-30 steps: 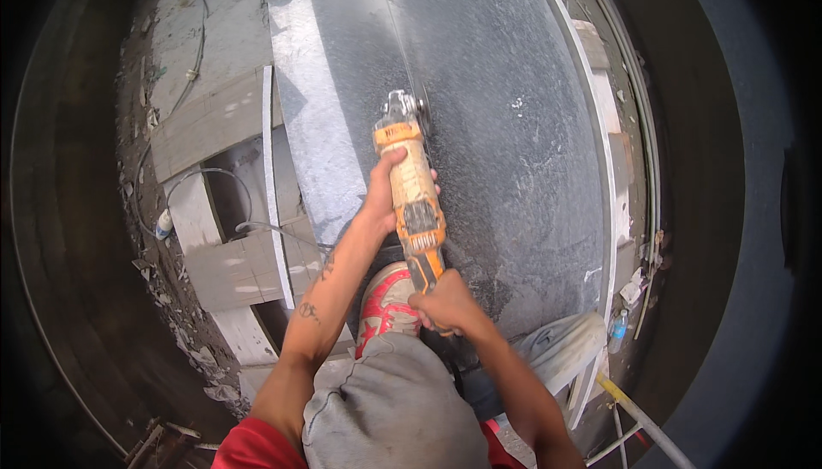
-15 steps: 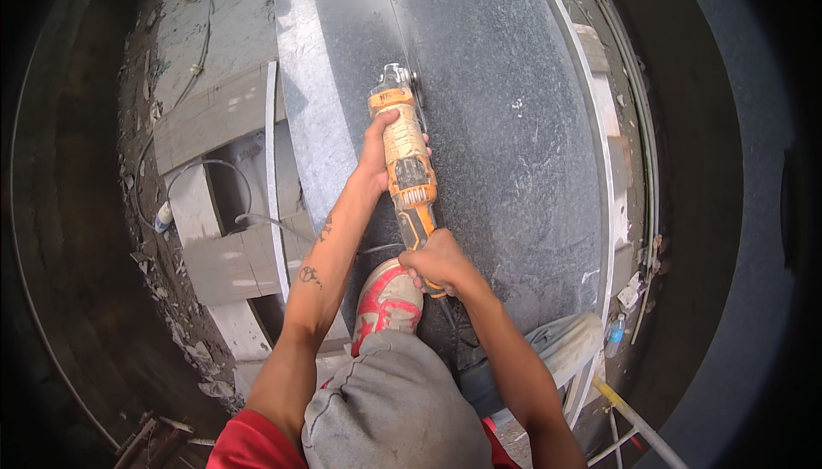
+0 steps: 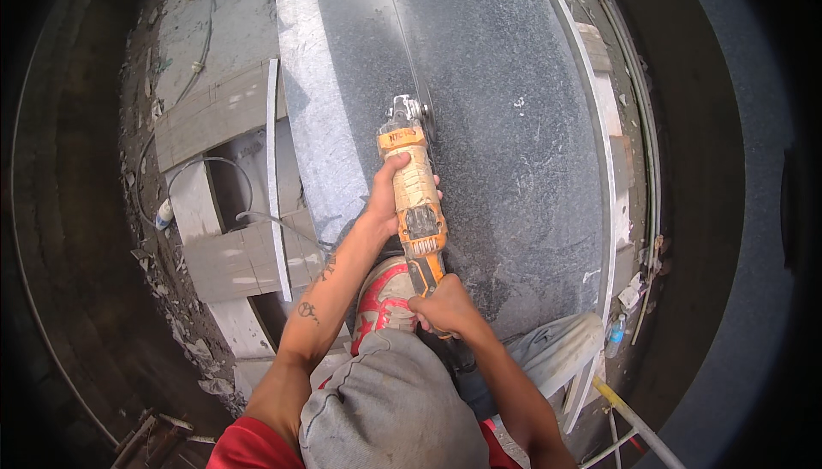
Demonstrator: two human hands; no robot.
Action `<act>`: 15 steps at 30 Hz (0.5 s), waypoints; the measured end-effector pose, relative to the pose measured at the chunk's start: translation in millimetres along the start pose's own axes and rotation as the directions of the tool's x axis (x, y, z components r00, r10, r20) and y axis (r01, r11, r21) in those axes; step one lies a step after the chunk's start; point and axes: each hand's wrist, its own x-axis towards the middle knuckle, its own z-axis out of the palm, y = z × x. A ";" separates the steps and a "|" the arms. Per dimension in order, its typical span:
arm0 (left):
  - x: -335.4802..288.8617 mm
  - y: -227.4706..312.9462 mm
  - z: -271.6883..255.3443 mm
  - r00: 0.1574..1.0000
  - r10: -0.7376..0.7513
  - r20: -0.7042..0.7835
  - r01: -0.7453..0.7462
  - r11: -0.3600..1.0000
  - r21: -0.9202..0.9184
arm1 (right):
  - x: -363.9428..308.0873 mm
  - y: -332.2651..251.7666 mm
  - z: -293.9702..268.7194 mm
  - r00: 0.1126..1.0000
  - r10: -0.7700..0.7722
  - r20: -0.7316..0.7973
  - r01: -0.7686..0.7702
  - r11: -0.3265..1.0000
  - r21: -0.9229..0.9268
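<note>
An orange and black angle grinder, its body wrapped in pale tape, lies lengthwise in front of me over a dark grey stone slab. Around the taped front of its body my left hand is closed, thumb on top. My right hand grips the rear handle. The cutting disc stands on edge at the right of the tool's head, along a thin straight cut line in the slab. Whether the disc is in the stone is hard to tell. Pale dust covers the slab.
My red and white shoe is on the slab close to the handle. Grey boards and a cable lie to the left. A water bottle and a yellow-ended metal bar are at the lower right.
The grinder has come back toward me and slightly right, with both hands still around it. More of the cut line shows ahead of the disc.
</note>
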 end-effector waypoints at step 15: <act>-9.1 -6.8 1.9 0.999 -0.029 -0.023 0.029 1.000 0.012 | -4.1 11.6 2.0 1.000 0.024 0.006 -0.024 0.999 -0.030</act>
